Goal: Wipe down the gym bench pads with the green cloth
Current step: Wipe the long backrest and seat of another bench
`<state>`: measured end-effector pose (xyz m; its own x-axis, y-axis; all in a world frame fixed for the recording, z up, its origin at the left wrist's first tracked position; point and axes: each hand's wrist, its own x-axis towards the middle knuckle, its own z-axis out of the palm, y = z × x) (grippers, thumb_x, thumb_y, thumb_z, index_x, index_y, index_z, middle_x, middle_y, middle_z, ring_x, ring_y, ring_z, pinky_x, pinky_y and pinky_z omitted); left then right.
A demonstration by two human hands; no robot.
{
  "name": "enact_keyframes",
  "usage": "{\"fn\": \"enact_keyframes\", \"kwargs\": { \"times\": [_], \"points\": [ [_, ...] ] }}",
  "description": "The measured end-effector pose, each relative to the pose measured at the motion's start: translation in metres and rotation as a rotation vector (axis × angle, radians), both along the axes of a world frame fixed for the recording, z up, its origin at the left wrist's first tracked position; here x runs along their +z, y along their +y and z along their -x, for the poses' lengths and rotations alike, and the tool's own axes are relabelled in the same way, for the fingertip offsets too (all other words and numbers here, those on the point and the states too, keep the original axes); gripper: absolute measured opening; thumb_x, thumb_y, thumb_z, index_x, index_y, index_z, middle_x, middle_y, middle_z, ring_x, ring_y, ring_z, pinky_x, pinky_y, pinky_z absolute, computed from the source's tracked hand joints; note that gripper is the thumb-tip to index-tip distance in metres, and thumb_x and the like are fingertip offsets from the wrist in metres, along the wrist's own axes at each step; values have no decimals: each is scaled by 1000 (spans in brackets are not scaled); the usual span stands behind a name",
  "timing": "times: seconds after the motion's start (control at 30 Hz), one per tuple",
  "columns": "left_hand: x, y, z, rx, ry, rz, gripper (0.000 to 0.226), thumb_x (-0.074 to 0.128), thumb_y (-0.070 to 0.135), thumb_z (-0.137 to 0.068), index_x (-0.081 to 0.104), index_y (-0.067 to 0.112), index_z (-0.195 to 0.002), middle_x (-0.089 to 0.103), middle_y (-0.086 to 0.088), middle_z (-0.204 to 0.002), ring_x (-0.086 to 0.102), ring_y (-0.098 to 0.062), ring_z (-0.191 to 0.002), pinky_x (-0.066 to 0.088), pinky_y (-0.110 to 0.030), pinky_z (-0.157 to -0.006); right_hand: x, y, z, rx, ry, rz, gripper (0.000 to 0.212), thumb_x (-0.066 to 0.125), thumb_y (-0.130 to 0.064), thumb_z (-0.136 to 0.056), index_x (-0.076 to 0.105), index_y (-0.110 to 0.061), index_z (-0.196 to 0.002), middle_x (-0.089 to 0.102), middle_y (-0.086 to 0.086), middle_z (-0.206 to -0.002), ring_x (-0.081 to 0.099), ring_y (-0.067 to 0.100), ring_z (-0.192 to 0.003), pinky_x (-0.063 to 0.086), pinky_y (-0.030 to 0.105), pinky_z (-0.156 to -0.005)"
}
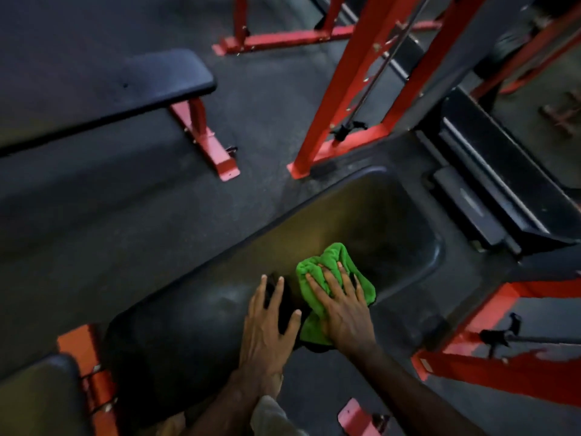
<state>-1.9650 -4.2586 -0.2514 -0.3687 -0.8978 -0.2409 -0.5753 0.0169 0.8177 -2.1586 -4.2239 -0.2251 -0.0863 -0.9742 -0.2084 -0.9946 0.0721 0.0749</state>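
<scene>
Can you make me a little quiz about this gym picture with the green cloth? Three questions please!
1. True or false: the right hand lies flat on the green cloth.
2. What does the left hand rest on? A) the floor B) the black bench pad C) the red frame
3. Fill in: the other bench, at the upper left, has a ____ coloured leg.

Key: 1 true, its fingers are spread on the cloth. 2 B, beside the cloth. 3 red.
</scene>
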Motion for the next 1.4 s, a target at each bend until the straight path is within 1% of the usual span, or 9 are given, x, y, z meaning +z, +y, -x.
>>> {"fn": "enact_keyframes", "kwargs": {
  "times": [0.1, 0.27, 0.57, 0.7, 0.83, 1.03, 1.17, 1.27, 1.4],
  "points": [
    [26, -15, 35, -94, -44, 10, 81, 38, 74, -90, 19, 42, -163, -5, 9, -173, 10, -19, -159, 27, -44, -125, 35, -7, 53, -75, -11, 16, 86, 76, -42, -80, 39, -38, -157, 43, 3, -161, 31, 38, -153, 33, 58, -119],
    [76, -50, 90, -202, -42, 40, 83, 59, 55, -98, 12, 38, -163, -1, 5, -173, 12, -15, -158, 21, -33, -124, 85, -36, 125, -248, -81, 120, 88, 80, -35, -72, 46, -37, -153, 48, 5, -157, 38, 40, -148, 41, 59, -113],
    [117, -121, 178, -218, -126, 129, 84, 55, 58, -99, 12, 30, -165, 0, 1, -174, 6, -20, -159, 14, -41, -129, 86, -57, 149, -380, -141, 227, 91, 73, -54, -81, 32, -39, -160, 35, 9, -162, 37, 46, -140, 40, 66, -108],
    [99, -169, 224, -54, -126, 234, 72, 36, 62, -103, 15, 30, -164, 9, 0, -173, 7, -20, -159, 7, -42, -128, 79, -68, 161, -339, -114, 235, 86, 62, -64, -86, 25, -44, -161, 34, 11, -163, 42, 48, -137, 47, 66, -100],
    [60, -175, 234, -28, -126, 378, 68, 25, 64, -102, 23, 31, -162, 34, 4, -165, 28, -13, -152, 19, -42, -128, 81, -116, 179, -266, -215, 336, 72, 45, -64, -91, 31, -46, -159, 41, 13, -155, 54, 41, -121, 54, 53, -94],
    [37, -173, 231, 39, -61, 409, 55, 30, 48, -108, 29, 30, -160, 38, 5, -163, 29, -9, -152, 18, -38, -127, 87, -204, 187, -232, -475, 312, 55, 67, -54, -85, 61, -42, -139, 53, 2, -140, 62, 34, -114, 50, 42, -100],
    [41, -173, 232, 46, -75, 436, 56, 28, 48, -107, 31, 31, -160, 39, 8, -162, 32, -7, -150, 20, -34, -126, 94, -125, 177, -209, -301, 317, 76, 57, -58, -85, 30, -56, -155, 33, 1, -162, 47, 33, -128, 51, 48, -98],
    [43, -172, 236, 81, -81, 436, 56, 30, 47, -105, 33, 32, -159, 41, 8, -160, 33, -6, -148, 21, -34, -123, 90, -99, 180, -341, -261, 302, 83, 56, -61, -87, 14, -56, -159, 32, 5, -159, 53, 34, -120, 54, 50, -95],
    [40, -172, 232, 60, -40, 438, 55, 34, 45, -106, 32, 32, -159, 38, 11, -162, 22, 8, -147, 21, -35, -125, 90, -179, 187, -433, -396, 315, 64, 56, -63, -92, 40, -48, -153, 51, 6, -132, 62, 35, -107, 54, 44, -90]
  ]
}}
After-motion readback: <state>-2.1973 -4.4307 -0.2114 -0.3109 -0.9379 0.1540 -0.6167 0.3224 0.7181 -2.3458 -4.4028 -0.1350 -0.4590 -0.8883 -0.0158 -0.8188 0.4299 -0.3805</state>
